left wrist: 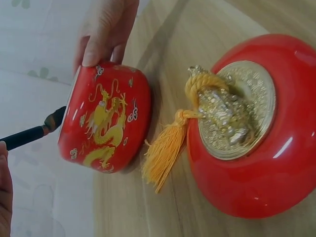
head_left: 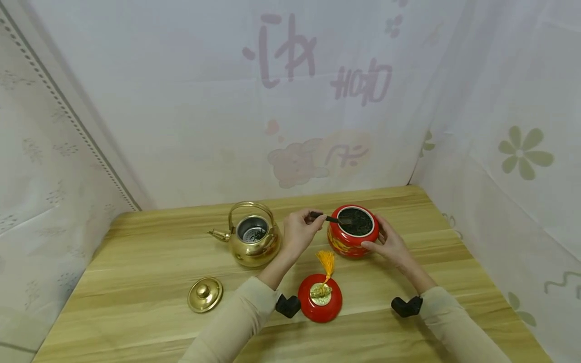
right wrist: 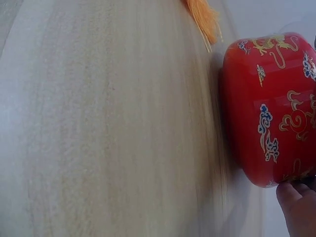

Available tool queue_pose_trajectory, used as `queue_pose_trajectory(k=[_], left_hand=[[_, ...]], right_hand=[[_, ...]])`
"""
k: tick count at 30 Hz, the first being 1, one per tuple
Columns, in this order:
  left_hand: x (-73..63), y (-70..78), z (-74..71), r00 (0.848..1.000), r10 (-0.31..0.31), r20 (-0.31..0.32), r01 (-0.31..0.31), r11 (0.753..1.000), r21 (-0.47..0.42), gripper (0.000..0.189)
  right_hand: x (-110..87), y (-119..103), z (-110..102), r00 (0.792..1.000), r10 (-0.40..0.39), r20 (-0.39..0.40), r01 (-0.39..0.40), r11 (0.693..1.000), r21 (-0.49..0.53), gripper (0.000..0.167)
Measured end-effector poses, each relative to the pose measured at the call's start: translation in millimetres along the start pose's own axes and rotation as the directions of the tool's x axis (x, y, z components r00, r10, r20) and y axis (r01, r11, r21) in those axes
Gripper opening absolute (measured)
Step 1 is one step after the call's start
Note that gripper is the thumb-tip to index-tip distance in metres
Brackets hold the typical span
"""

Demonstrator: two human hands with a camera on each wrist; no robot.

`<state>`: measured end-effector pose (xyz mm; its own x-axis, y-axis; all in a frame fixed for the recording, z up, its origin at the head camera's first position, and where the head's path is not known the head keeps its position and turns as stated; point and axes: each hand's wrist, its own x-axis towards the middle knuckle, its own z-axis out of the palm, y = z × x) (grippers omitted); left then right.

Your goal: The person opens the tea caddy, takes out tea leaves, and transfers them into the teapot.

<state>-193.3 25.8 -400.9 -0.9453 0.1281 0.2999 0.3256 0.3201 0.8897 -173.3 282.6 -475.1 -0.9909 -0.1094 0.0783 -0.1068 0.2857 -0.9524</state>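
A person's left hand (head_left: 299,233) pinches a dark-handled scoop (head_left: 323,218), its tip at the mouth of a red jar (head_left: 340,243) of dark leaves (head_left: 360,225); the right hand (head_left: 394,248) grips the jar's side, near the table's far edge; scooping looks to be the step in hand; the next move likely calls for a level lift, the jar held steady; an uncovered brass kettle (head_left: 253,256) stands left.

The frame edge slices the red dragon jar (right wrist: 271,108) in the right wrist view, hiding its mouth, and crops the right hand (right wrist: 302,212)! In the left wrist view, the left hand (left wrist: 5,197) is only a sliver; from the head, dark flecks (head_left: 259,235) in the gold kettle (head_left: 254,255) are too small to identify.
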Motion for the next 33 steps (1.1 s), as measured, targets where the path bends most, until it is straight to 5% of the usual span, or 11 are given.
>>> queue_pose_trajectory(k=[11, 19, 28, 33], left_hand=[[13.9, 6.2, 6.5, 0.984, 0.179, 0.022, -0.178, 0.947, 0.267, 0.014], [21.2, 16.1, 9.5, 0.978, 0.172, 0.119, -0.205, 0.896, 0.393, 0.015], [25.1, 13.2, 21.7, 0.974, 0.182, 0.132, -0.223, 0.860, 0.459, 0.015], [24.1, 6.1, 29.8, 0.977, 0.181, 0.111, -0.212, 0.879, 0.427, 0.017]], right_hand=[[-0.3, 2.0, 1.2, 1.000, -0.010, -0.009, 0.010, 1.000, -0.005, 0.087], [-0.5, 5.1, 0.4, 1.000, -0.002, -0.007, 0.002, 1.000, -0.014, 0.088], [-2.1, 3.5, 0.2, 1.000, -0.011, -0.015, 0.011, 1.000, -0.018, 0.090], [-1.9, 2.6, 0.9, 0.999, -0.031, -0.026, 0.030, 0.999, -0.025, 0.089]])
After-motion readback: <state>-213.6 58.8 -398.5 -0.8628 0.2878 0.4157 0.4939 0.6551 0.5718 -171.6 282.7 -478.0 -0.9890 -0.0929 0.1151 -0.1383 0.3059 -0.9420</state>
